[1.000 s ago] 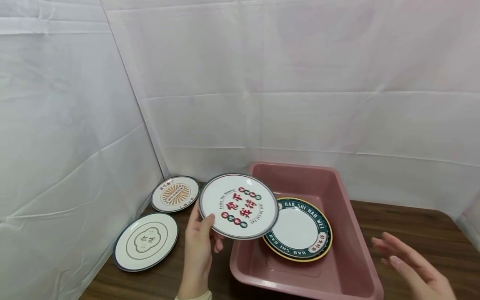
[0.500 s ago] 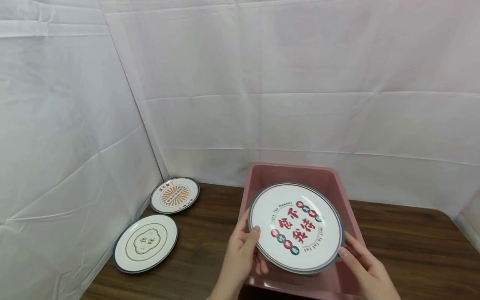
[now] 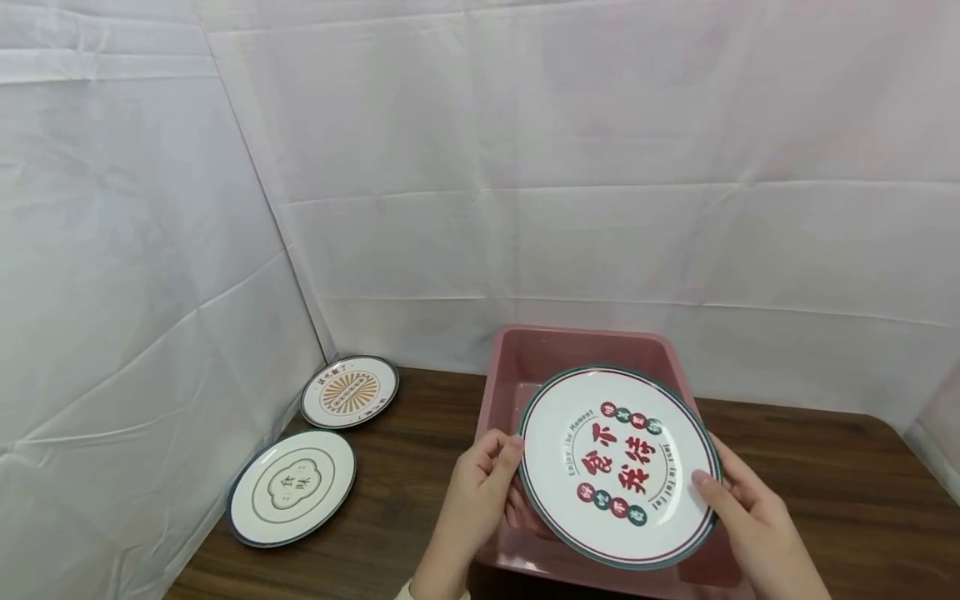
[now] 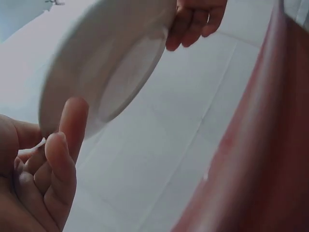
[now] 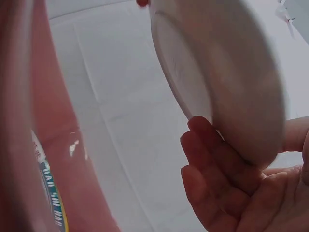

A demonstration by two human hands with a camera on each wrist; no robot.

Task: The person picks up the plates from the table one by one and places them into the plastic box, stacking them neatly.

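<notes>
A white plate (image 3: 618, 458) with red lettering and a green rim is held up over the pink basin (image 3: 517, 350), tilted toward the head camera. My left hand (image 3: 480, 483) pinches its left edge, thumb at the rim and fingers behind. On the opposite edge my right hand (image 3: 750, 508) grips, its thumb on the front face. Both wrist views show the pale underside (image 4: 111, 63) with its foot ring and fingers spread beneath. Inside the basin, a green-rimmed plate with a yellow edge (image 5: 53, 198) shows in the right wrist view; the held plate hides it from the head camera.
Two more plates lie on the dark wooden table (image 3: 420, 433) at the left: one with an orange sunburst (image 3: 350, 392), one with a grey cloud-shaped emblem (image 3: 292, 487). White cloth (image 3: 525, 208) hangs behind and along the left side.
The lettered plate has travelled right, from beside the basin to over it. My right hand has come in and taken hold of its right edge; my left hand still holds on.
</notes>
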